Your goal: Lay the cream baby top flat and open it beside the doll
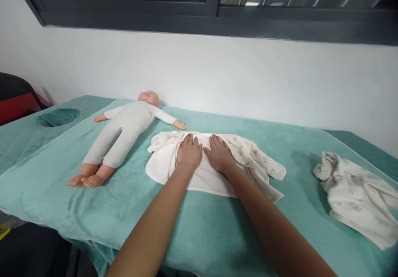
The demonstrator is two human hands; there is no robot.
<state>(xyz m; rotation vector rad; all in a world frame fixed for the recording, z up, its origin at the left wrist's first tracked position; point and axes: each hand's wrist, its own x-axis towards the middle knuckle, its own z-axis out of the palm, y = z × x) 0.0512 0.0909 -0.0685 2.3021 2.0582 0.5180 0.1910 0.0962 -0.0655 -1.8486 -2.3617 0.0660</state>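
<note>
A white baby top with small printed figures on its sleeves lies spread out on the green bed cover, opened so its plain inner side shows in the middle. Both of my hands rest flat on it, side by side near its far edge. My left hand has its fingers stretched out on the fabric. My right hand lies just beside it, fingers spread, thumb toward the left hand. To the left, a baby doll in a white body suit lies on its back, one arm reaching close to the top.
A crumpled, printed white garment lies at the right. The green cover drapes over the bed's front edge. A face hole shows at far left, near a black and red object. Behind stands a white wall below a barred window.
</note>
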